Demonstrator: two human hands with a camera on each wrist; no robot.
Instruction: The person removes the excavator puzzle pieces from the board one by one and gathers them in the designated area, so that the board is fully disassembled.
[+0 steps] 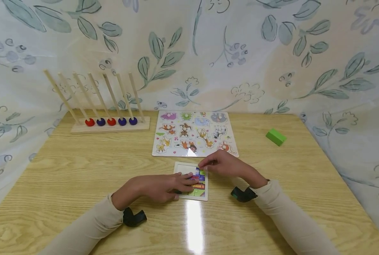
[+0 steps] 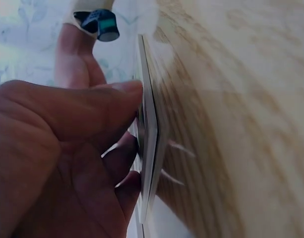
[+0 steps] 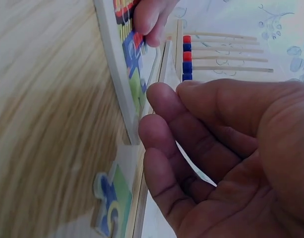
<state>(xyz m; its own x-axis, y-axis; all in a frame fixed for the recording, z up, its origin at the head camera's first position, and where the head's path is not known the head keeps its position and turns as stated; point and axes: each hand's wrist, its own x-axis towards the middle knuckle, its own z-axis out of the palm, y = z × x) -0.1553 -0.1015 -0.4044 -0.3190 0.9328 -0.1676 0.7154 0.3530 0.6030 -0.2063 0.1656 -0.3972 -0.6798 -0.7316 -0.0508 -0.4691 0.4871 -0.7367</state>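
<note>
A small white-framed jigsaw (image 1: 191, 199) lies on the table, its right and lower parts filled with colourful pieces and its upper left bare. My left hand (image 1: 164, 186) rests on it, fingers stretched over the pieces and thumb by the lower edge. In the left wrist view, the left thumb (image 2: 117, 91) lies against the board's top face. My right hand (image 1: 227, 164) is at the top right corner, fingertips right by a blue piece. Thumb and index come together in the right wrist view, with no piece visible between them. A loose jigsaw piece (image 3: 112, 201) lies on the table below that hand.
Behind the jigsaw lies an animal peg puzzle (image 1: 192, 132). A wooden rod stand (image 1: 113, 127) with red and blue beads is at the back left. On the right sits a green block (image 1: 276, 137). A floral cloth (image 1: 189, 53) hangs behind the table.
</note>
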